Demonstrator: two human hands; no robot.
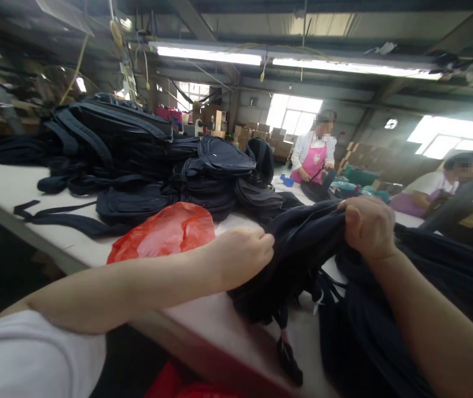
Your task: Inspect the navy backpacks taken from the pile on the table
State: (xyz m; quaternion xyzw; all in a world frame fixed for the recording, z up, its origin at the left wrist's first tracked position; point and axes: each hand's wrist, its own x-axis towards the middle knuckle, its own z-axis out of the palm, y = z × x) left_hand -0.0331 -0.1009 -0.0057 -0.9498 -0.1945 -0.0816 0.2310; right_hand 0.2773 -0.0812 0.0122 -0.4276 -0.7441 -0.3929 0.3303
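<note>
Holding the dark bag: the left hand (pixel 248 253) is curled tight by the near left side of the dark bag (pixel 302 235); the right hand (pixel 369 224) pinches its top right part. The bag is in the air between them, over the white table (pixel 236 326).
Hard to see: the left fingertips are tucked away, so I can't tell how much cloth they have. The low part of the bag is too dark to make out.
Small bits: a black strap (pixel 289 362) is under the bag, and a white string (pixel 318 302) is near it.
Cut off: the right arm runs out of the picture. Dark cloth (pixel 369 326) under it does too.
Red bag: the red plastic bag (pixel 173 229) is partly hidden by the left arm.
Table edge: it slants below the left arm, with a bare white strip beside it.
Room to move: the right side is crowded with dark cloth. Piled backpacks (pixel 136 143) fill the far left.
People: two people (pixel 314 157) are farther back; their faces are blurred.
</note>
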